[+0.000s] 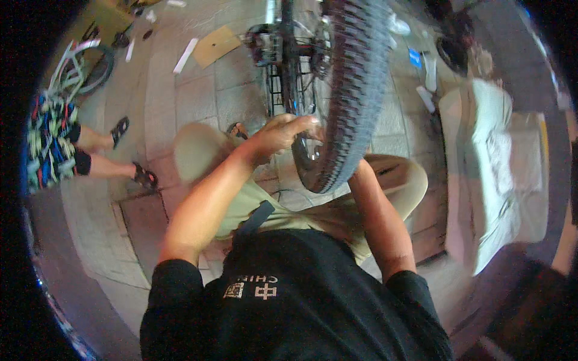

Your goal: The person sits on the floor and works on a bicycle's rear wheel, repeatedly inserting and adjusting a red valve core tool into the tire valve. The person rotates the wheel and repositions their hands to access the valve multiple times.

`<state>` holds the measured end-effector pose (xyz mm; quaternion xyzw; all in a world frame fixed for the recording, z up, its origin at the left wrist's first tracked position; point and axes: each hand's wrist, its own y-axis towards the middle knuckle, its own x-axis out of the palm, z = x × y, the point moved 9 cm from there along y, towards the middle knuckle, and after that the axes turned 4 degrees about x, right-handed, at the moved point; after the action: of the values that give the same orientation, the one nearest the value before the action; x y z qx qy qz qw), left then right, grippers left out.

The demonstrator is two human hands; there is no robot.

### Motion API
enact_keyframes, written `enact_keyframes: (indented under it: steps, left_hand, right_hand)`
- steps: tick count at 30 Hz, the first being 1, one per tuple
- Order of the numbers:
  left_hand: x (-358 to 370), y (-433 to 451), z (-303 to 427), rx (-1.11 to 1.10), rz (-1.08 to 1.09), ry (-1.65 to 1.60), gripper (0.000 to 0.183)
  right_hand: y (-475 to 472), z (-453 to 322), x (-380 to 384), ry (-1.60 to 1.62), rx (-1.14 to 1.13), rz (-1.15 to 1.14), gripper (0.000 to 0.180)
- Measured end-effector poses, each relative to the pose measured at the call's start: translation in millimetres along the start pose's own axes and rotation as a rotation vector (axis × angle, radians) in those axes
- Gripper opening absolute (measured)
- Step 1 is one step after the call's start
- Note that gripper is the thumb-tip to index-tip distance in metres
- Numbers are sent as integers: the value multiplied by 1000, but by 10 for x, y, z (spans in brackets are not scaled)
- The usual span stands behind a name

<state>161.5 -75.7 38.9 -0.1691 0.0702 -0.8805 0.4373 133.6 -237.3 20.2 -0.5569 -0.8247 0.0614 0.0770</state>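
A bicycle wheel with a knobby black tyre [356, 90] stands upright in front of me, its lower end between my forearms. My left hand [289, 131] is at the wheel's left side, fingers bent and fingertips close to the rim [311, 151]. Blur hides whether it grips anything. My right forearm [379, 212] reaches up to the tyre's right side; the tyre covers most of my right hand [358, 168], so its fingers are hidden. Left of the tyre runs a black bicycle tube [288, 54]. A black rear rack [274, 88] shows beyond it, lower down.
A cardboard piece [216, 46] and a white strip [185, 56] lie on the paved floor [194, 99]. At left are a person's legs [106, 167] and another bicycle [79, 67]. A cloth-covered, box-like object [492, 180] stands at right, beyond my knee. A blue packet [415, 58] lies farther off.
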Motion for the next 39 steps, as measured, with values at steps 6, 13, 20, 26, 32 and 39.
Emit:
enact_keyframes:
  steps: [6,13,20,26,32,39]
  left_hand:
    - [-133,-10,-89,-186,49,-38,46]
    - [-197,-61,-258,-339,-180,-346,52]
    - [-99,-6,-115,-311,34,-371,75]
    - [60,39,-115,-203,21,-508,76]
    - [26,104,-111,-201,24,-341,77]
    - [3,26,-65,-187,43,-193,78]
  right_hand:
    - [-103,-150,200,427,486,6,54]
    - [-8,-119,126,459,460,34,61]
    - [-252,78,-307,421,379,184,26]
    - [-373,-49,-340,293,439,160,25]
    - [-248,-89,-222,376,264,242,31]
    - [-172,-251,107,481,447,26,35]
